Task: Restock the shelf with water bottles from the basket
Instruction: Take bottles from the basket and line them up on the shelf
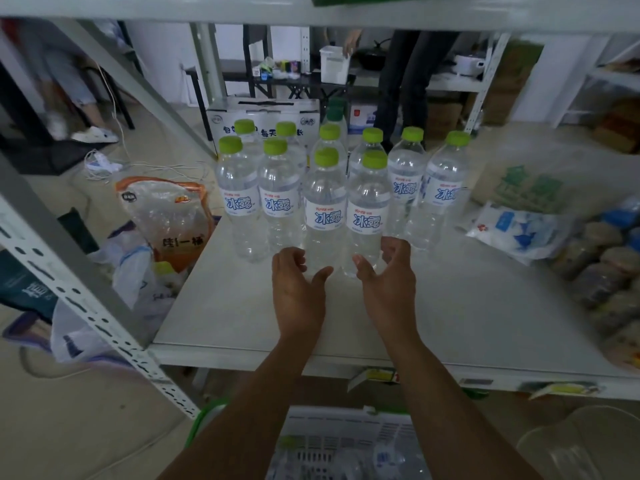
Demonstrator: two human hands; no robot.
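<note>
Left hand point(299, 289) and right hand point(388, 282) held out ahead side by side, loosely cupped, thumbs inward, grips empty.

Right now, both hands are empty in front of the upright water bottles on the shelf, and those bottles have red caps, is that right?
Not quite: the caps are green, not red. The head view shows the left hand and right hand empty in front of the upright water bottles on the shelf.

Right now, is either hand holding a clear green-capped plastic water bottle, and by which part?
Nothing is held: left hand and right hand are open at the bases of the two front clear green-capped bottles.
</note>
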